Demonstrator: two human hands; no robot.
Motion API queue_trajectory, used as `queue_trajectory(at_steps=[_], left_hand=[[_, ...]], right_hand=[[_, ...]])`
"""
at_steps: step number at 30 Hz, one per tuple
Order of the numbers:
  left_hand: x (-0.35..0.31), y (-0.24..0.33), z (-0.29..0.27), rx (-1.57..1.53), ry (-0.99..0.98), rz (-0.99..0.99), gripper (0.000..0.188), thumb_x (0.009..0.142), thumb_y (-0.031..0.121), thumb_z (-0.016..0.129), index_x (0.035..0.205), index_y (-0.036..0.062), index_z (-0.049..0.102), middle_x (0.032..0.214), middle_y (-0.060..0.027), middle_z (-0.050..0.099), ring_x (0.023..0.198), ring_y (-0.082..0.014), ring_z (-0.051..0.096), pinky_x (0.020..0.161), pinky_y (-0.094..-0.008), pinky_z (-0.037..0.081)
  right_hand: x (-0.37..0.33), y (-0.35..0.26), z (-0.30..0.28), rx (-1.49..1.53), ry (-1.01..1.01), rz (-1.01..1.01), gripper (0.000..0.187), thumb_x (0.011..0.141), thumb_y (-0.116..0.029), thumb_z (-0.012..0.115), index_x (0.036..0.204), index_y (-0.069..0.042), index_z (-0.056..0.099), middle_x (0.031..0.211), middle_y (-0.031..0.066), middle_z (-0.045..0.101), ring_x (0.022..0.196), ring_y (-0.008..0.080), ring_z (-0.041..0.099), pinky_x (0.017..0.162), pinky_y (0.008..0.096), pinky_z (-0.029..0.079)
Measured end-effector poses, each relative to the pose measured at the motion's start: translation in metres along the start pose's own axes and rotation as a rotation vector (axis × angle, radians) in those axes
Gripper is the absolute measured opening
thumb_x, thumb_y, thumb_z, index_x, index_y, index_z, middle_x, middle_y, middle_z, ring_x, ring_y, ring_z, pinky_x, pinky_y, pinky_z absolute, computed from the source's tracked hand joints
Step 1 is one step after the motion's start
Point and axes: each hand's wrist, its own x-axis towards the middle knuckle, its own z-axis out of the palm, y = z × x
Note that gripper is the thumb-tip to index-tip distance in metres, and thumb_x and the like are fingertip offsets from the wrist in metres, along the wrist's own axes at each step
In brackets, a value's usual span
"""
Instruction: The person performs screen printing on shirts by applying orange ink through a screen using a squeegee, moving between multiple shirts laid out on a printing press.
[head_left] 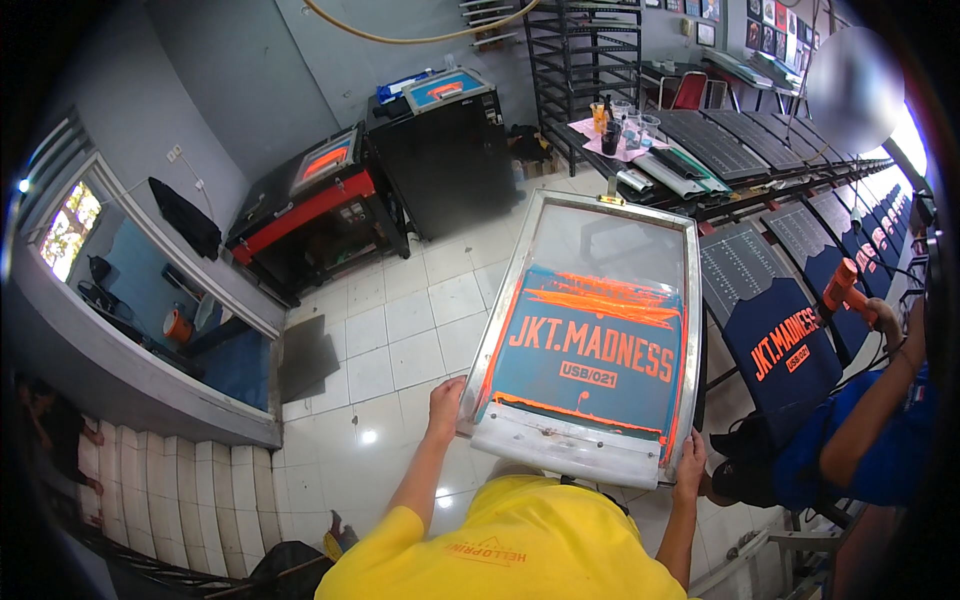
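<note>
A screen printing frame (540, 230) with a metal rim is held in front of me, tilted a little. Its blue-grey mesh carries lettering and streaks of bright orange ink. My left hand (446, 408) grips the lower left edge of the frame, and my right hand (690, 462) grips its lower right corner. Along the near end runs a pale metal strip with small bolts. To the right, a dark blue shirt panel (770, 310) with orange print lies on a printing board, and a co-worker's hand (882, 318) holds an orange heat gun (846, 290) over it.
Rows of printing boards (735, 140) stretch away on the right, some bearing dark printed fabric. Cups and squeegees (680, 172) sit at the rack's near end. Two black cabinets (440, 160) with inked screens on top stand ahead. Stairs (190, 490) lie at lower left.
</note>
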Motion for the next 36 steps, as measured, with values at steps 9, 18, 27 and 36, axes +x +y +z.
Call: queue_trajectory(at_steps=[9,18,27,36], left_hand=[[0.002,-0.002,-0.004,-0.022,0.003,-0.004,0.031,0.093,0.019,0.059,0.111,-0.004,0.068,0.1,-0.0082,0.07,0.091,-0.0138,0.063,0.084,-0.0265,0.048],[0.001,-0.001,-0.002,-0.028,0.005,-0.007,0.029,0.093,0.019,0.059,0.108,-0.0027,0.07,0.097,-0.0072,0.071,0.088,-0.0128,0.064,0.081,-0.0258,0.049],[0.002,0.0,-0.001,-0.017,0.017,-0.011,0.029,0.093,0.019,0.06,0.109,-0.0028,0.069,0.098,-0.0076,0.07,0.089,-0.0131,0.063,0.082,-0.0261,0.048],[0.003,-0.002,-0.002,-0.02,-0.003,-0.009,0.03,0.092,0.018,0.06,0.111,-0.0036,0.069,0.101,-0.0089,0.07,0.092,-0.0144,0.063,0.085,-0.0265,0.048]], right_hand=[[0.0,-0.003,0.003,0.02,-0.014,0.006,0.037,0.101,-0.015,0.045,0.133,0.003,0.053,0.123,0.0098,0.06,0.111,0.0171,0.055,0.099,0.03,0.041],[0.002,0.003,0.0,-0.003,0.001,-0.012,0.037,0.101,-0.015,0.045,0.133,0.003,0.054,0.122,0.0103,0.061,0.11,0.0173,0.056,0.099,0.0307,0.041],[0.0,-0.003,0.002,0.031,0.0,0.009,0.037,0.101,-0.015,0.045,0.132,0.004,0.054,0.122,0.0099,0.061,0.109,0.0161,0.056,0.098,0.0296,0.042],[0.0,-0.001,0.001,0.043,-0.011,0.005,0.036,0.101,-0.015,0.045,0.132,0.003,0.054,0.122,0.0095,0.06,0.11,0.0161,0.056,0.099,0.0295,0.042]])
